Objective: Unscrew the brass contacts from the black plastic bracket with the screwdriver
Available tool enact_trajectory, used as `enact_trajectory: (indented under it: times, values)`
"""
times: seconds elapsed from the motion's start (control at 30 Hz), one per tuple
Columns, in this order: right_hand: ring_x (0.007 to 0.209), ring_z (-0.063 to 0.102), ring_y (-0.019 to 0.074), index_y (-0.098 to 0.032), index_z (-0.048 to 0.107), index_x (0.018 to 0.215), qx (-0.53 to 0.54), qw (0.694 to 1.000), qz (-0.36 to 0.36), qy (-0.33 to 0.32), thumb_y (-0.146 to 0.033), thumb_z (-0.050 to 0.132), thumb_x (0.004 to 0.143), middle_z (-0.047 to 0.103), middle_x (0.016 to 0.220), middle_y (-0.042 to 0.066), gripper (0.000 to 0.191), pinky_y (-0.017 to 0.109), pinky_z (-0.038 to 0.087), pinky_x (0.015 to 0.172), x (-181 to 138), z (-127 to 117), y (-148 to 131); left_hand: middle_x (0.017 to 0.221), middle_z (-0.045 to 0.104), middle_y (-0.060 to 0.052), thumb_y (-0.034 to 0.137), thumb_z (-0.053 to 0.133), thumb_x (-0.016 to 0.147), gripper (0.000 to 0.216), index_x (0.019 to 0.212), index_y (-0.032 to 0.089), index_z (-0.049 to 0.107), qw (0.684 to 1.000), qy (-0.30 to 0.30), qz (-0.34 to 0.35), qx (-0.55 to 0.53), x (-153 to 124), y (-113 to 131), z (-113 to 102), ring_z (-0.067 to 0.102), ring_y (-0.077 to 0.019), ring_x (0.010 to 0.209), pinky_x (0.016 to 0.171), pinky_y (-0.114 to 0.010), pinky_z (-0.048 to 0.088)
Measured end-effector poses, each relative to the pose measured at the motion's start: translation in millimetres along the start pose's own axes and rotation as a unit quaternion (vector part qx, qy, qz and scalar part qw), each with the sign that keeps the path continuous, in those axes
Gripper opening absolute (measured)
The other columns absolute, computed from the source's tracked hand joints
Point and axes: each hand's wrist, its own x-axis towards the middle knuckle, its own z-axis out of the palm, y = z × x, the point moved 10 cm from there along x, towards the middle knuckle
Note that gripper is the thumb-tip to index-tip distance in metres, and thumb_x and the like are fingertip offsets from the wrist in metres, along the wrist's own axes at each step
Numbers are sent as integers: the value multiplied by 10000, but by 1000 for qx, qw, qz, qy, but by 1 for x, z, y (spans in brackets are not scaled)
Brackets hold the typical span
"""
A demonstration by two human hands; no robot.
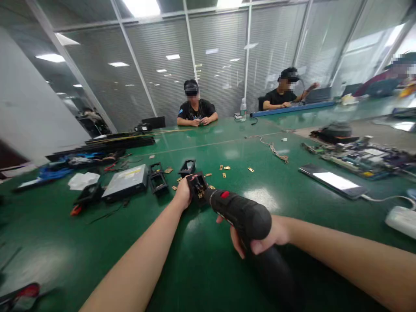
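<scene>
My right hand is wrapped round the handle of a black cordless screwdriver with a red button on top. Its nose points left at a small black plastic housing with brass-coloured parts inside. Closed on that housing's left side is my left hand, holding it tilted above the table. Whether the driver's bit touches a screw is hidden. Small brass plates lie scattered just beyond. Another black housing stands behind my left hand, and more black frames sit to its left.
On the green table, an optical drive and a crumpled tissue lie left. A phone with a cable, circuit boards and a white power strip lie right. Several people sit across the table, near a bottle.
</scene>
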Motion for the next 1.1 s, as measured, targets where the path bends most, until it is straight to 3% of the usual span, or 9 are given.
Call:
enact_trajectory:
  times: [0.33,0.57,0.63,0.73,0.83,1.0,1.1]
  values:
    - [694,759,210,-131,292,1584,29,999,19,11,-334,925,726,758,905,84,1085,303,616,661,0,8,-3,781,765,-47,359,730,728,309,973,172,703,1000,3,-10,-12,1,0,1,759,-267,721,717,-388,602]
    - [642,707,146,-104,310,1565,18,999,24,40,-299,966,685,762,837,56,1115,237,569,640,-3,6,-9,779,765,-58,358,721,739,308,974,161,704,1000,-5,-18,-18,1,-1,3,762,-271,719,721,-394,603]
    - [654,700,140,-99,400,1499,11,999,29,41,-267,967,675,758,830,51,1014,237,571,659,-3,7,-11,780,764,-61,362,714,742,320,988,158,702,1000,-10,-20,-17,1,-2,4,765,-278,718,725,-402,604]
    - [677,676,121,-97,611,1132,-2,999,28,46,-240,953,673,734,808,44,590,217,554,669,-2,8,-17,787,766,-58,359,711,752,336,1022,159,696,1000,-3,-14,-17,3,-2,2,767,-277,717,734,-403,603]
    - [698,632,100,-118,602,911,-12,998,18,57,-247,950,662,700,793,24,446,196,527,672,-3,8,-23,793,769,-56,362,709,768,349,1053,160,691,1000,3,-10,-18,3,-2,0,767,-271,713,735,-401,602]
    - [702,612,97,-120,614,1028,-11,998,17,67,-242,951,656,679,799,1,516,201,511,672,-4,7,-23,792,766,-49,357,724,750,342,1034,168,692,1000,4,-7,-13,5,-2,-2,763,-266,708,711,-387,597]
    - [669,623,105,-116,523,1349,-3,998,28,62,-252,967,651,693,798,-11,837,220,522,670,-4,7,-19,799,767,-46,357,735,736,337,1017,175,692,1000,3,-8,-12,6,-3,-3,762,-264,715,710,-381,596]
